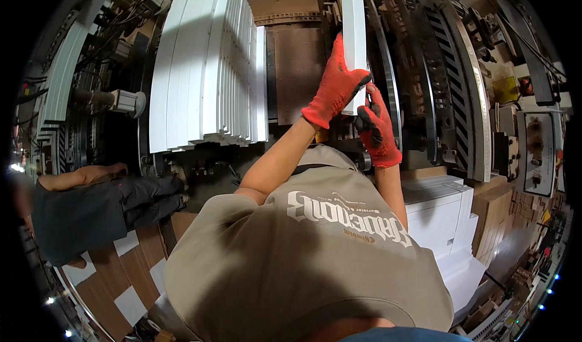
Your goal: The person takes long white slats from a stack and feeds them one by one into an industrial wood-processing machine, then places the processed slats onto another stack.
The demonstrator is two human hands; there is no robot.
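So the biggest thing here is the dark machine bed (297, 69) straight ahead, with a fat stack of white boards (188, 69) at its left side, packed tight against each other and well clear of both hands. Next down in size is a pile of white panels (433, 208) low on the right, beside the wearer's right forearm. Then there's the long white bar (353, 33), which is the piece being handled: it sits right of the stack, near end toward the wearer's body, long axis running pretty much straight away from them, and its far end gets cut off at the top so no clue where it stops. Down to the hands, both in red gloves. The left hand (339, 87) comes at the bar from its left side, and looks clamped on it just short of the near end, with a dark-tipped digit lying across the upper face. The right hand (378, 130) is on the other side, fingers curled up by the bar's right edge near that same end, so the bar lies just left of it. Can't tell if those fingers actually pinch it or just rest there. Left one's the farther-forward grip, fwiw.
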